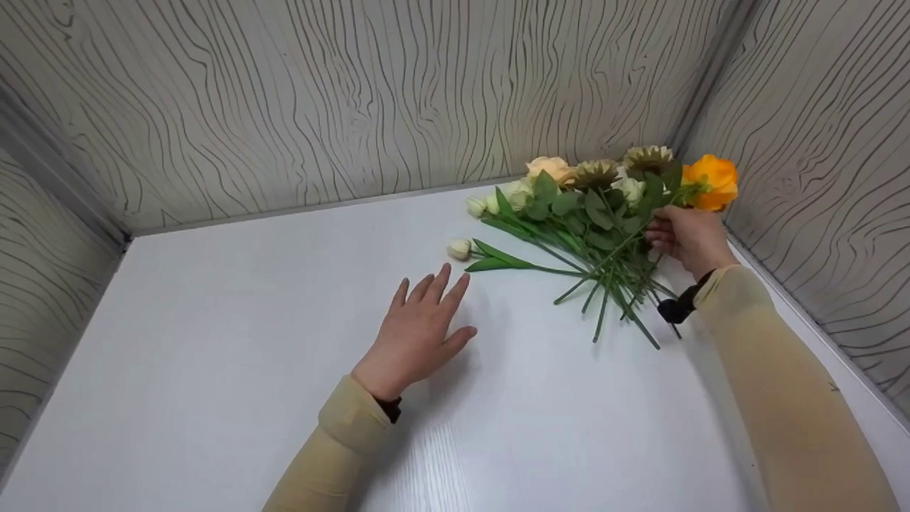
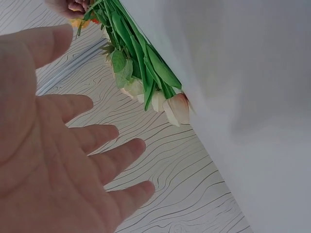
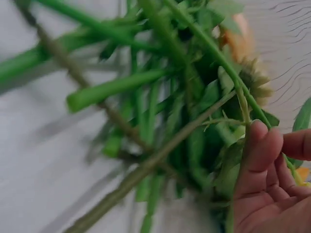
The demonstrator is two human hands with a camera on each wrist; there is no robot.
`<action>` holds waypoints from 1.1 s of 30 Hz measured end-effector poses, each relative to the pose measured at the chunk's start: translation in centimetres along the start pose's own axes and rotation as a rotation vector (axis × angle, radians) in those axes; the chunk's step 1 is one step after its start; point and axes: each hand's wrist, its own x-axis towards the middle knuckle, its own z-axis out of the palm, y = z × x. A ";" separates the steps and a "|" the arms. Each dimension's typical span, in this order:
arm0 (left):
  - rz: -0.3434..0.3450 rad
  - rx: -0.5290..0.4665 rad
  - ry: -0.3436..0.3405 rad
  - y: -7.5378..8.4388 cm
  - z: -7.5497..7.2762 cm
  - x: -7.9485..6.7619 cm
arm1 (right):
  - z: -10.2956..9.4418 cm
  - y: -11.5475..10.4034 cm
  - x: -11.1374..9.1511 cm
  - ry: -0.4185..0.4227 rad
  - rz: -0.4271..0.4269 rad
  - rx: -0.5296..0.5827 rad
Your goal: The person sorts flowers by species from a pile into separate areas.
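Observation:
My right hand (image 1: 693, 238) pinches a thin green stem (image 3: 221, 58) between thumb and fingers at the right side of a heap of artificial flowers. That stem runs toward an orange flower (image 1: 713, 183) just beyond the hand. Crossed green stems (image 1: 615, 284) lie below the leaves (image 1: 593, 206). A white tulip (image 1: 460, 249) with two long leaves lies at the heap's left. Close to this tulip, my left hand (image 1: 416, 338) hovers over the table with fingers spread and holds nothing; its palm fills the left of the left wrist view.
White tulips, a peach flower (image 1: 551, 171) and brownish flower heads (image 1: 648, 158) lie at the back of the heap, close to the wood-grain patterned wall (image 1: 355, 99). Another patterned wall (image 1: 832, 178) rises at the right. The white tabletop (image 1: 213, 341) spreads to the left.

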 end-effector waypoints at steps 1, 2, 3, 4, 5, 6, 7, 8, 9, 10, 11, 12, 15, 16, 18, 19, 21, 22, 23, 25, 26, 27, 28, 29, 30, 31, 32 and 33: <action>0.007 -0.009 0.020 0.0 -0.1 0.0 | 0.2 -0.4 -0.4 -0.003 -0.029 0.011; 0.017 -0.023 0.046 0.1 -0.2 0.0 | 0.5 -0.9 -0.8 -0.006 -0.063 0.013; 0.028 -0.044 0.074 0.1 -0.3 -0.1 | 0.9 -1.4 -1.3 -0.009 -0.102 0.011; 0.037 -0.066 0.104 0.1 -0.4 -0.1 | 1.5 -1.8 -1.7 -0.018 -0.141 0.007; 0.045 -0.087 0.131 0.1 -0.5 -0.2 | 2.2 -2.1 -2.1 -0.031 -0.178 -0.003; 0.050 -0.112 0.157 0.1 -0.6 -0.2 | 3.1 -2.5 -2.5 -0.047 -0.217 -0.020; 0.053 -0.138 0.180 0.1 -0.6 -0.3 | 4.0 -2.7 -3.0 -0.063 -0.255 -0.048; 0.054 -0.166 0.202 0.2 -0.6 -0.3 | 5.1 -2.8 -3.5 -0.076 -0.293 -0.083; 0.051 -0.192 0.218 0.3 -0.6 -0.4 | 6.2 -2.9 -4.1 -0.095 -0.326 -0.118; 0.045 -0.216 0.232 0.4 -0.7 -0.4 | 7.3 -2.8 -4.7 -0.116 -0.351 -0.152; 0.040 -0.244 0.243 0.5 -0.7 -0.5 | 8.5 -2.7 -5.3 -0.139 -0.374 -0.186; 0.036 -0.271 0.254 0.6 -0.6 -0.5 | 9.7 -2.6 -6.0 -0.167 -0.398 -0.217; 0.019 -0.374 0.252 0.9 -0.6 -0.4 | 12.9 -1.8 -7.9 -0.266 -0.444 -0.254; 0.011 -0.413 0.243 1.0 -0.6 -0.3 | 13.8 -1.6 -8.5 -0.296 -0.461 -0.264; -0.006 -0.494 0.216 1.1 -0.6 -0.2 | 15.4 -1.1 -9.4 -0.350 -0.503 -0.283; -0.020 -0.537 0.197 1.1 -0.6 -0.1 | 16.1 -0.8 -9.8 -0.368 -0.521 -0.291; -0.046 -0.605 0.170 1.1 -0.5 0.2 | 17.2 -0.3 -10.3 -0.396 -0.554 -0.306; -0.058 -0.629 0.160 1.0 -0.4 0.3 | 17.6 -0.1 -10.4 -0.408 -0.562 -0.306; -0.066 -0.654 0.153 0.9 -0.4 0.4 | 18.0 0.1 -10.4 -0.417 -0.567 -0.304; -0.086 -0.701 0.140 0.8 -0.3 0.5 | 18.6 0.5 -10.4 -0.431 -0.569 -0.289; -0.093 -0.728 0.134 0.7 -0.3 0.6 | 18.8 0.7 -10.4 -0.435 -0.565 -0.279; -0.102 -0.754 0.127 0.7 -0.2 0.6 | 19.0 0.9 -10.3 -0.438 -0.558 -0.266; -0.111 -0.783 0.119 0.6 -0.2 0.6 | 19.2 1.1 -10.2 -0.439 -0.548 -0.251; -0.119 -0.810 0.110 0.6 -0.1 0.6 | 19.3 1.3 -10.2 -0.440 -0.536 -0.234; -0.125 -0.832 0.100 0.5 -0.1 0.6 | 19.4 1.5 -10.1 -0.444 -0.521 -0.218; -0.130 -0.853 0.092 0.5 -0.1 0.6 | 19.5 1.7 -10.0 -0.446 -0.508 -0.206; -0.132 -0.870 0.085 0.5 -0.1 0.6 | 19.7 1.9 -9.9 -0.446 -0.496 -0.196; -0.135 -0.884 0.079 0.4 0.0 0.5 | 19.8 2.0 -9.8 -0.449 -0.490 -0.190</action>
